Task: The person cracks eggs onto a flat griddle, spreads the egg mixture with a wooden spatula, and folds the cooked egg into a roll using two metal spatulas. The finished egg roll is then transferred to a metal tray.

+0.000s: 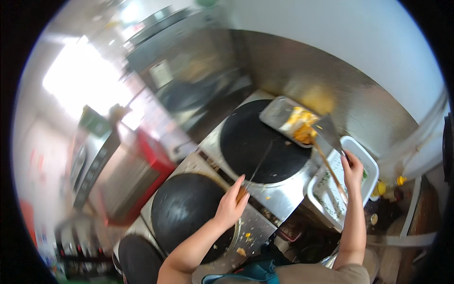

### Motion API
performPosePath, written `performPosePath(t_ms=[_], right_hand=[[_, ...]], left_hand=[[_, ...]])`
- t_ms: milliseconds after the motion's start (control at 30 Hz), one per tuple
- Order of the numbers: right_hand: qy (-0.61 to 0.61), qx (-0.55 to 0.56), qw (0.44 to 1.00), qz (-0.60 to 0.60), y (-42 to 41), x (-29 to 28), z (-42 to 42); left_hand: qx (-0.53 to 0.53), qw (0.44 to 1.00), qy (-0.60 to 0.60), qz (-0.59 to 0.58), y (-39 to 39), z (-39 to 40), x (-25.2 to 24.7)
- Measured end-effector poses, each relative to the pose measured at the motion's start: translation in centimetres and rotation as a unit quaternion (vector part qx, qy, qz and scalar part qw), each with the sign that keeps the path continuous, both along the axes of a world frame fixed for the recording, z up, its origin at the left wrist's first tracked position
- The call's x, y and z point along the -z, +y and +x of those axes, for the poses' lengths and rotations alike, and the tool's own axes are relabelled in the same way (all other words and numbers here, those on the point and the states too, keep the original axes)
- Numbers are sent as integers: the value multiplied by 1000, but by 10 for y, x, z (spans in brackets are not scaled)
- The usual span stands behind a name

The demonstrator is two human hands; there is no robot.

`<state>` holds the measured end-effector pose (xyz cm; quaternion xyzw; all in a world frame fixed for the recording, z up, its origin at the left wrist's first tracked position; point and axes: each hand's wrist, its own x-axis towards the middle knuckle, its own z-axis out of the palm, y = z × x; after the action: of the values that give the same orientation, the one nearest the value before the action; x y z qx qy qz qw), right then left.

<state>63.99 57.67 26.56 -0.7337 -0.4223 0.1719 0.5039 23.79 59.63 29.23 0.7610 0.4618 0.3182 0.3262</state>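
Observation:
My left hand (232,204) grips the wooden handle of a thin metal blade (261,161). I see the blade nearly edge-on, above the near side of a round black griddle (244,135). A wide metal scraper (328,131) with a dark handle is in my right hand (352,168). Its blade is just right of a shallow metal tray (278,110); whether they touch, I cannot tell. The tray overlaps the back right of the griddle and holds yellow and white food (301,124), possibly cooked egg. A long wooden handle (328,167) slants from the tray's corner over a white plastic tub (370,163).
Green chopped bits lie in the tub. A second round griddle (184,209) and a third (138,261) stand to the left. Food scraps (241,251) litter the near metal edge. A metal wall panel (283,60) stands behind. A red-framed case (150,152) is at left.

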Motion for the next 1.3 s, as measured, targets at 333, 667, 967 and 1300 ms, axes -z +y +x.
performPosePath(t_ms=[333,667,967,1300], right_hand=[[12,-315,948,36,-137,26,-275],[-261,-567,777,77,-250,73,-446],[-354,-157,920,57,-164,49,-268],[-329,-15,866,-375,-169,36,-31]], left_hand=[[-323,914,244,17,-398,-234,38],[-410,859,297,72,-447,-268,103],[-395,841,370,-2,-439,-260,72],[-251,887,295,251,-381,-199,-4]])
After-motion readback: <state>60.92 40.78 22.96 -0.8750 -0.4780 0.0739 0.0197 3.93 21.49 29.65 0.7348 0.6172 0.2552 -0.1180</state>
